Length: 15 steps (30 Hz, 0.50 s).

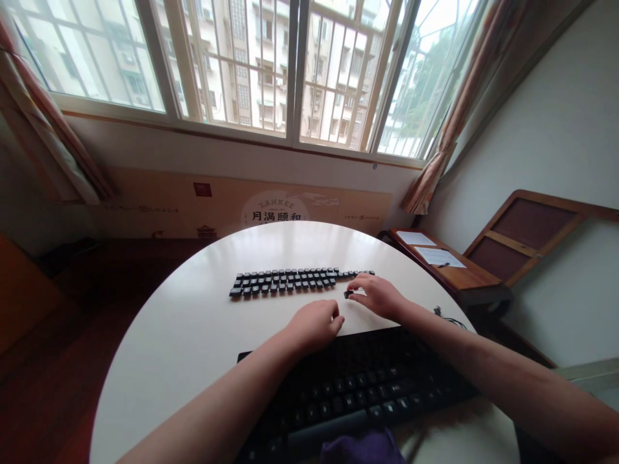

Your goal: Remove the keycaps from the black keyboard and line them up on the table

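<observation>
My right hand [377, 298] is just above the white table, its thumb and fingertips closed around a black keycap [347, 294]. To its left, my left hand [316, 324] rests near the keyboard's back edge with the fingers curled in. Whatever the left fingers hold, if anything, is hidden. Beyond both hands, black keycaps [283, 281] stand in several rows on the tabletop. Below my forearms lies a black keyboard [329, 422]. Its front part carries keys, while the back part is dark and looks bare of many caps.
The round white table [159, 348] fills the middle. A purple cloth [362, 449] shows at the keyboard's front edge. A black cable [449, 320] lies at the right rim. Beyond it, a wooden chair [464, 280] bears papers [438, 256] and a pen. A barred window [290, 77] is behind.
</observation>
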### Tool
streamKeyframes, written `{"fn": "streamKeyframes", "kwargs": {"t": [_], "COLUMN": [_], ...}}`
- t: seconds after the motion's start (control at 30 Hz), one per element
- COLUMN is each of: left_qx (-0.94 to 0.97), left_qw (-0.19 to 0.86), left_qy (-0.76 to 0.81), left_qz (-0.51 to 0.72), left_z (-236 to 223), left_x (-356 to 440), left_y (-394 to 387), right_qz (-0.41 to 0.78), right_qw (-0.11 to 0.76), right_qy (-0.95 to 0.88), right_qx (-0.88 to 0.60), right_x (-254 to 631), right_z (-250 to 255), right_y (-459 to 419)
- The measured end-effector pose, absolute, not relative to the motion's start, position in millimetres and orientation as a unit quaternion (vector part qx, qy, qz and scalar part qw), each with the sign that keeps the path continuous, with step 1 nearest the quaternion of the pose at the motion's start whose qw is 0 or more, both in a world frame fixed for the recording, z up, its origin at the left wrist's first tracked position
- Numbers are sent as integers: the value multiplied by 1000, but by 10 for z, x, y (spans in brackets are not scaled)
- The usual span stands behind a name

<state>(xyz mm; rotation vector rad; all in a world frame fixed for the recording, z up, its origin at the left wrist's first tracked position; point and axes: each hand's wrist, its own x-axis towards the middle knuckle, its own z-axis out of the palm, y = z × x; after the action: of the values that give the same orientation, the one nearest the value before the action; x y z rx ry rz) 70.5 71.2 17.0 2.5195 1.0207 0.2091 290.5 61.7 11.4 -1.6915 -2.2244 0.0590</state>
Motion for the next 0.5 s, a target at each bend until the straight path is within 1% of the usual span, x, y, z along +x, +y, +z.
{"fn": "streamKeyframes", "kwargs": {"t": [0.13, 0.5], "left_qx": [931, 946], "left_qw": [158, 148], "left_qy": [325, 286], "left_qz": [51, 39], "left_z": [169, 205], "left_x": [696, 674], "left_y": [680, 683], "right_qz": [26, 11], "right_qw": [176, 191], "right_qy": [-774, -760], "right_qx": [-607, -621], "right_x": [3008, 2920], "right_z": [14, -42], "right_y": [924, 1041]}}
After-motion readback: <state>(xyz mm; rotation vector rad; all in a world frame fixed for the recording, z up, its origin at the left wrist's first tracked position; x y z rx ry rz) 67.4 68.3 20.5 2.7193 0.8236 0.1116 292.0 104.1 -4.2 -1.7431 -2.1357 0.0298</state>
